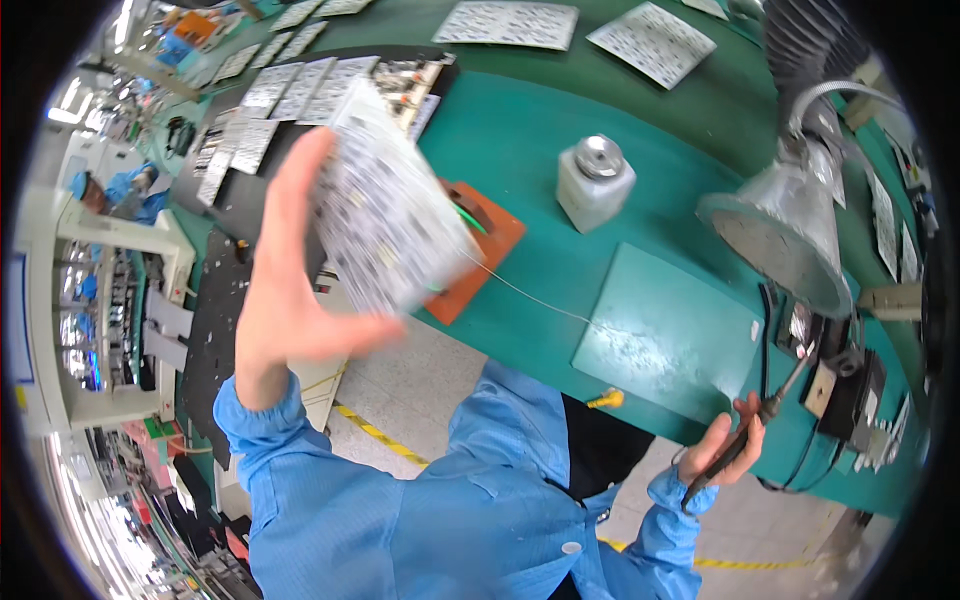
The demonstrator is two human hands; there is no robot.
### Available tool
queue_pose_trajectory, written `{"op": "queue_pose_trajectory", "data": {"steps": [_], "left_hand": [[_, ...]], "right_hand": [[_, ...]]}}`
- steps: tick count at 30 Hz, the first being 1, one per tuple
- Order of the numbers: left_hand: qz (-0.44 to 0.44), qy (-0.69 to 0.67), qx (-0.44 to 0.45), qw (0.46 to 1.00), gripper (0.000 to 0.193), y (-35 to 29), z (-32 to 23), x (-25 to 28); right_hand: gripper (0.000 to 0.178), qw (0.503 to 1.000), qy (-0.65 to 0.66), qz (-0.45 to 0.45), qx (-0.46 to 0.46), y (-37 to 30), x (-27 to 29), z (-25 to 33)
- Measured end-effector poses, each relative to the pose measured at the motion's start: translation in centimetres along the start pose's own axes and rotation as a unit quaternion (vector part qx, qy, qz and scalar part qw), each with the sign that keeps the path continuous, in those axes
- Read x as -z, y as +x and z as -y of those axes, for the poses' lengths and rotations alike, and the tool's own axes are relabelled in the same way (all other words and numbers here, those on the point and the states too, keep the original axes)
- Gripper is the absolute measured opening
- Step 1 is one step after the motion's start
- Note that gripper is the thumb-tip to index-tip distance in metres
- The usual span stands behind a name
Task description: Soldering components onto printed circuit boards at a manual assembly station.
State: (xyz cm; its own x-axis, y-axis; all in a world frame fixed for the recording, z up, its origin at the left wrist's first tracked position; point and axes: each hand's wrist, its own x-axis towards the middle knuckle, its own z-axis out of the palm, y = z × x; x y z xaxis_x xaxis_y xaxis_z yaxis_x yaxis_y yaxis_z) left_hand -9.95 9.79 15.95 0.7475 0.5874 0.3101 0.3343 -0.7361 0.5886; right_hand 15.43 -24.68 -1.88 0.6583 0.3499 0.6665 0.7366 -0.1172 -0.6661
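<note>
My left hand (290, 300) is raised over the left part of the bench, its thumb and fingers spanning the edges of a white circuit board panel (390, 210). The board is tilted and smeared by motion, so its fine details are lost. By the front edge at the right, my right hand (735, 452) is wrapped round the dark handle of a soldering iron (768, 408), whose metal tip points up toward the iron stand (850, 385). A thin solder wire (535, 298) trails from behind the board to a pale green pad (655, 335).
A brown block (505, 232) lies partly behind the board. Farther right stand a white bottle (597, 187) with a metal cap and a cone-shaped fume hood (785, 230) on a flexible duct. A yellow piece (606, 399) lies near the front edge. Several panels (300, 92) cover the black mat.
</note>
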Motion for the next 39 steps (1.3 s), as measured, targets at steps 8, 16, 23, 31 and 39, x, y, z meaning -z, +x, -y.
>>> {"op": "queue_pose_trajectory", "data": {"steps": [8,16,23,31,39], "left_hand": [[0.182,-0.087,-0.178,0.963,0.112,0.9,-6.6,-13.4],[0.242,-0.077,-0.239,0.937,0.101,2.7,-8.1,-21.0],[0.122,-0.063,-0.182,0.974,0.069,2.2,-5.8,-22.5],[0.064,-0.095,-0.104,0.988,0.02,-0.6,-3.6,-21.9],[0.027,-0.142,-0.047,0.988,0.016,-2.0,-3.5,-21.6]], "right_hand": [[0.041,0.998,0.048,-0.025,-0.011,0.3,-1.3,0.0],[0.046,0.995,0.088,0.027,-0.027,0.4,-0.5,0.1],[0.05,0.996,0.024,0.082,-0.007,1.6,-0.9,-0.1],[0.06,0.981,-0.002,0.194,0.023,2.3,-0.2,0.6],[0.057,0.978,-0.02,0.208,0.0,2.2,-0.2,0.7]]}}
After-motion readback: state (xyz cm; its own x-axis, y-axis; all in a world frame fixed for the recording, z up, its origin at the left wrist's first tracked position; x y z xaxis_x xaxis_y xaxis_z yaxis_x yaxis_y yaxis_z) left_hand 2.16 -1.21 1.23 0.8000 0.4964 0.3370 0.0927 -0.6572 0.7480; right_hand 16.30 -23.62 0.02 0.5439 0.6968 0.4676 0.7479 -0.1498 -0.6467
